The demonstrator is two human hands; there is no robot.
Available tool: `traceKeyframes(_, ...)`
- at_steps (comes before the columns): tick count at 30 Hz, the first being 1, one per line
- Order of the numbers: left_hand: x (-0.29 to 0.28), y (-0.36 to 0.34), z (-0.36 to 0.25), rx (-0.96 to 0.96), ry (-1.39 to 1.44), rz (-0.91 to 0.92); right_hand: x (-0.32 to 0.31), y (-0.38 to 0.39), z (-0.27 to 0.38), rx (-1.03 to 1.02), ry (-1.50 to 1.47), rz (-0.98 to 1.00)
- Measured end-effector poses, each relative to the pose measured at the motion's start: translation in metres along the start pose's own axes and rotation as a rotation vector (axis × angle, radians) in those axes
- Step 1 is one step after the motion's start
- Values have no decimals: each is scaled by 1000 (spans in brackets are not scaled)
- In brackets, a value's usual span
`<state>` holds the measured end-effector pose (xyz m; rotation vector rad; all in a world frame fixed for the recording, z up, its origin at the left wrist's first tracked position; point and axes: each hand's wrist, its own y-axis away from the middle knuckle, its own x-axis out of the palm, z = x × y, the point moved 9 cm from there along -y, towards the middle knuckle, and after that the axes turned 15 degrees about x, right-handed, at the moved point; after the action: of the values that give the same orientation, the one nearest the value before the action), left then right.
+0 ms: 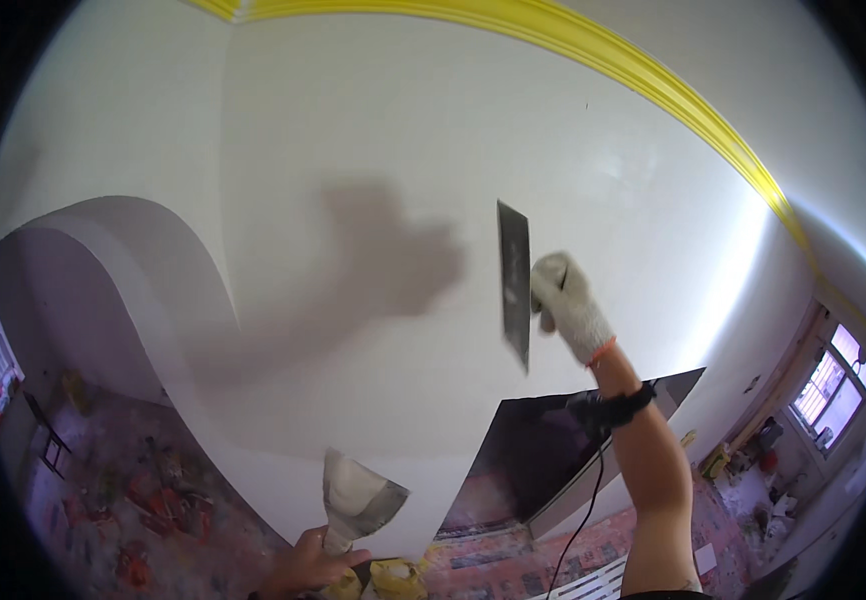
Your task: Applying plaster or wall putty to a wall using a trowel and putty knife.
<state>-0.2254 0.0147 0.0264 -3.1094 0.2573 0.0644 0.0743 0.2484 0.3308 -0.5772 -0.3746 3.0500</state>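
My right hand (571,303), in a white knitted glove with an orange cuff, is closed round the grip of a flat rectangular steel trowel (515,270). It is raised in front of the white wall (433,130), the blade almost upright. The trowel's shadow falls well to its left; whether the blade touches the wall I cannot tell. Low in the middle, my bare left hand (311,565) grips a wide putty knife (383,508) by the handle, blade upward. A lump of white putty (353,488) lies on that blade.
Yellow moulding (513,22) runs along the wall's top. An arched opening (133,225) stands left, a dark opening (528,440) below the trowel. A black cable (581,520) hangs from my right wristband. Yellow bags (398,578) and a white slatted surface (593,580) lie below.
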Motion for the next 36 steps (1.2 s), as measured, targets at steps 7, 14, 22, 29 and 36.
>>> traceKeyframes(7,-7,-1,-14,1,-114,85,172,112,-65,-46,-203,649)
traceKeyframes(14,-69,35,-45,19,10,-247,191,88,-93,133,237,705)
traceKeyframes(22,-101,89,16,-48,-75,-435,203,9,163,-280,-268,585)
traceKeyframes(29,-90,139,54,-111,24,-549,268,-58,285,-632,58,68)
traceKeyframes(36,-104,153,85,-107,-285,-598,239,-53,284,-596,115,-207)
